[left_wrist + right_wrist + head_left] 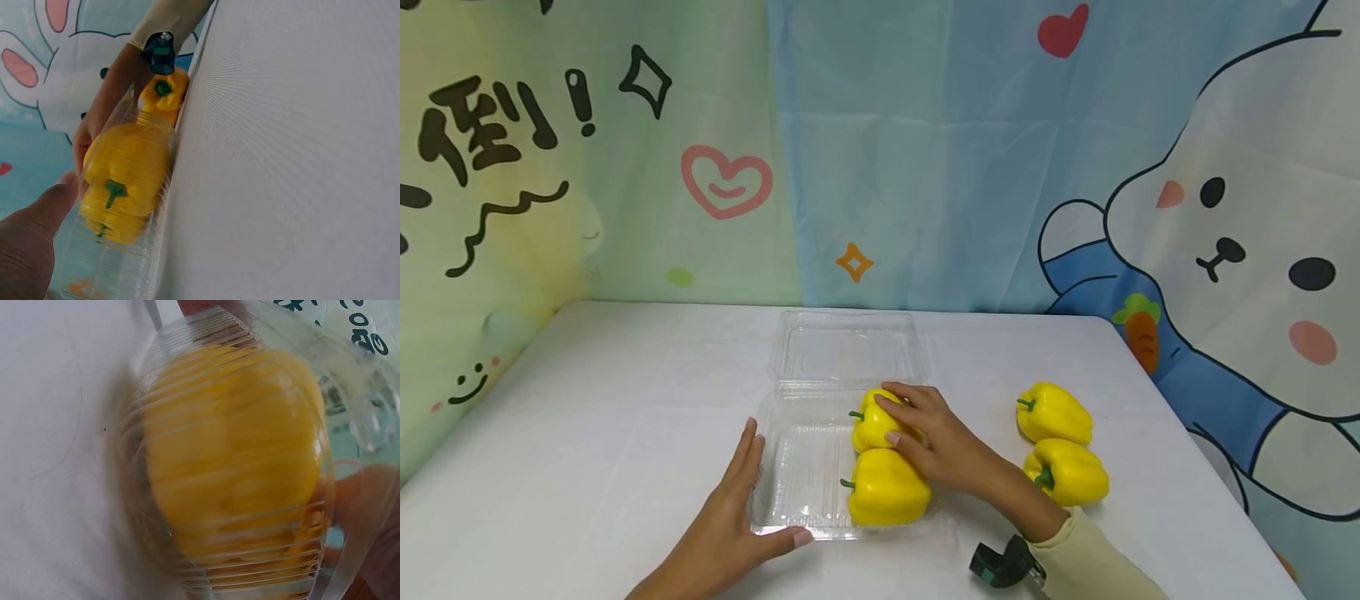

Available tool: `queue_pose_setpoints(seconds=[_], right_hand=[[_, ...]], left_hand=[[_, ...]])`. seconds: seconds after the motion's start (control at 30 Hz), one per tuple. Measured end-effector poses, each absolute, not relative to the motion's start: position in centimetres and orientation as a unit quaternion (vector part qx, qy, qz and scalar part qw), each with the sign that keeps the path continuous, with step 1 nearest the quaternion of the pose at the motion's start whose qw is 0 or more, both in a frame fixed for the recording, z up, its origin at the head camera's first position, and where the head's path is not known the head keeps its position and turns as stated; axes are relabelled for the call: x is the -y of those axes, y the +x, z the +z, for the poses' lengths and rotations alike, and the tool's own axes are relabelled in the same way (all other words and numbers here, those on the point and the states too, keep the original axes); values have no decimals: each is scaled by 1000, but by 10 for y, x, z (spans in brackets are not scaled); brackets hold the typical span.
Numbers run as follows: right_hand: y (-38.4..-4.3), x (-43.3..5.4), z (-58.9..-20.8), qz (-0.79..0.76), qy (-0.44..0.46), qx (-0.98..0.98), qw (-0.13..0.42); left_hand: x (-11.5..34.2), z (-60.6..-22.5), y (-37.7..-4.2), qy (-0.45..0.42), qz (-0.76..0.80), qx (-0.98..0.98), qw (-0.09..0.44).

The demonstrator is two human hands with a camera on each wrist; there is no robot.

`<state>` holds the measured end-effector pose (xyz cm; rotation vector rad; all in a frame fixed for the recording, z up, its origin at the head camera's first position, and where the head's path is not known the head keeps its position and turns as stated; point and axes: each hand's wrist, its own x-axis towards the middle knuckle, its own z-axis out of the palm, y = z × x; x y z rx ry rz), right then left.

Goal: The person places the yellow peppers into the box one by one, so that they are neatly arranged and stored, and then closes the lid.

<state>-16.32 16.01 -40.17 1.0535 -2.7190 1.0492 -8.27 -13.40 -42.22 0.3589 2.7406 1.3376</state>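
A clear plastic clamshell box (801, 467) lies with its lid folded back on the white table. Two yellow bell peppers sit in its right half: a front pepper (891, 492) and a back pepper (868, 432), stems to the left. My right hand (951, 442) grips the back pepper, fingers over its top and thumb at the near side. At the box's left edge rests my left hand (730, 512), fingers straight and thumb spread along the front corner. Through the ribbed wall, the right wrist view shows a yellow pepper (231, 450) up close.
Outside the box on the right lie two more yellow bell peppers, one farther back (1054, 414) and one nearer (1067, 473), close to my right forearm. The transparent lid (850, 346) extends toward the table's back edge. A cartoon-printed curtain (925, 167) hangs behind.
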Motion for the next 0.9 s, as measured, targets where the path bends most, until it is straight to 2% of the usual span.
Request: queue_pose_setpoints(seconds=[0.53,0.9], right_hand=[[-164,-160,-400,312,334,890,0],[-163,-159,-405,268,346,898,32]], left_hand=[[134,-423,-84,130,432,-893,19],[135,-424,-84,133,432,-892,17]])
